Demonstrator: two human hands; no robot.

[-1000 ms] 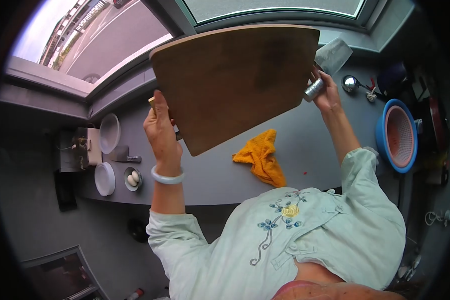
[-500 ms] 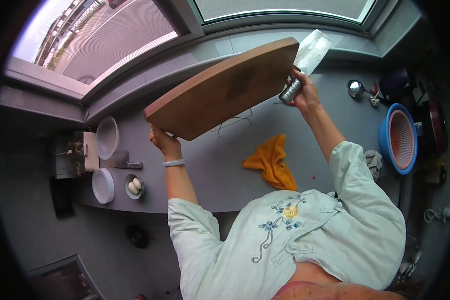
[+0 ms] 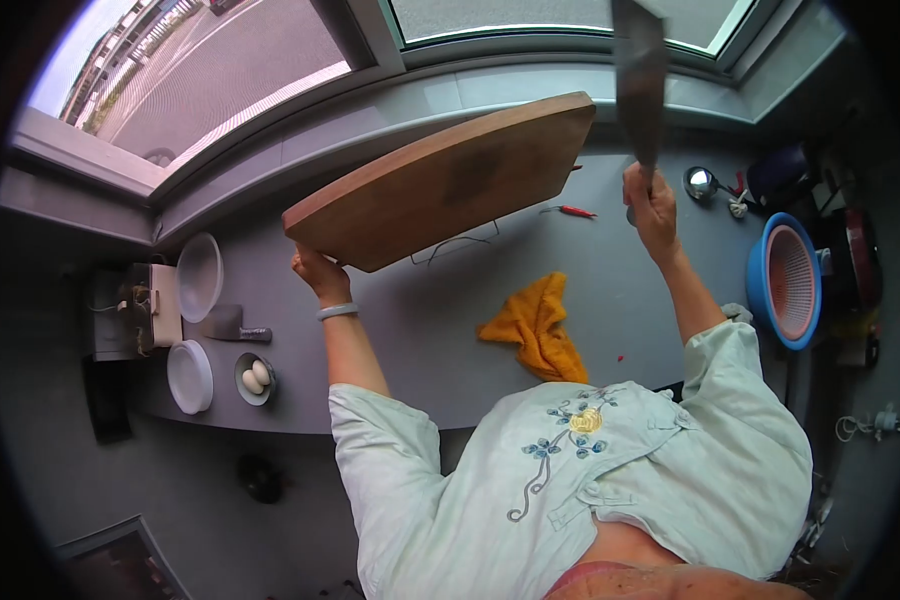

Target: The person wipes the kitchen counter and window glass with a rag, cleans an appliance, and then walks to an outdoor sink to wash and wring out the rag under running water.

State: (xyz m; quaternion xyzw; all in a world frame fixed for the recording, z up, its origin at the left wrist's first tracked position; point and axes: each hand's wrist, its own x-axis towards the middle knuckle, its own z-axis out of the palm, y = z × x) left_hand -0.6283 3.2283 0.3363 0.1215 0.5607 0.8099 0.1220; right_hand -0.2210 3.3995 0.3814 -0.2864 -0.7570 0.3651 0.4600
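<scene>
Chopping board (image 3: 445, 180) could drop if left hand (image 3: 320, 274), clamped on its eight-o'clock corner, slips; right hand (image 3: 655, 216) grips cleaver (image 3: 640, 85).

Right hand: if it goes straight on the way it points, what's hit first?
Likely the window ledge, with the cleaver in the right hand leading. The blade overlaps ledge and window in view, but depth is unclear; it might pass above the ledge.

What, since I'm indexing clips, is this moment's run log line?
left hand: holding tilted cutting board; right hand: holding cleaver; counter: orange cloth, red chili
</scene>
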